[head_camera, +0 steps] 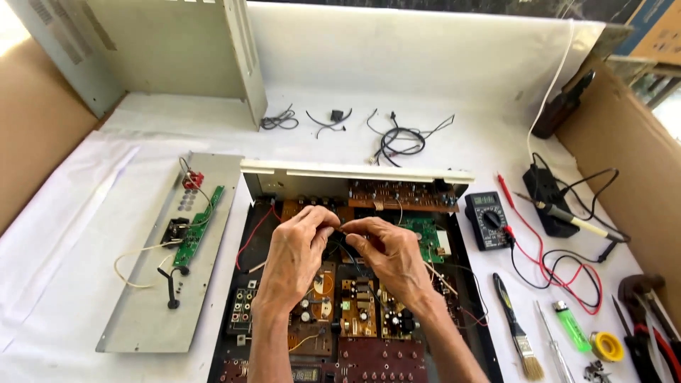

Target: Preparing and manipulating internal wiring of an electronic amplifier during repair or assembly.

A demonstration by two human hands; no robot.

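Two bare hands meet fingertip to fingertip over an opened electronics chassis [468, 284], pinching a thin black wire [345, 241] between them.

The left hand [298, 248] has thumb and fingers closed together on the wire's end; the right hand [386, 255] grips the same wire just beside it, fingers also pinched shut. Directly beneath both hands lie brown circuit boards [358, 308] with capacitors, and a green board [428, 236] sits just past the right hand. Left of the left hand, well apart, lies a grey metal panel [142, 312]. Right of the right hand sit a multimeter [486, 220] with red and black leads, a paintbrush [518, 326], a green lighter [572, 326] and a soldering iron [567, 216].
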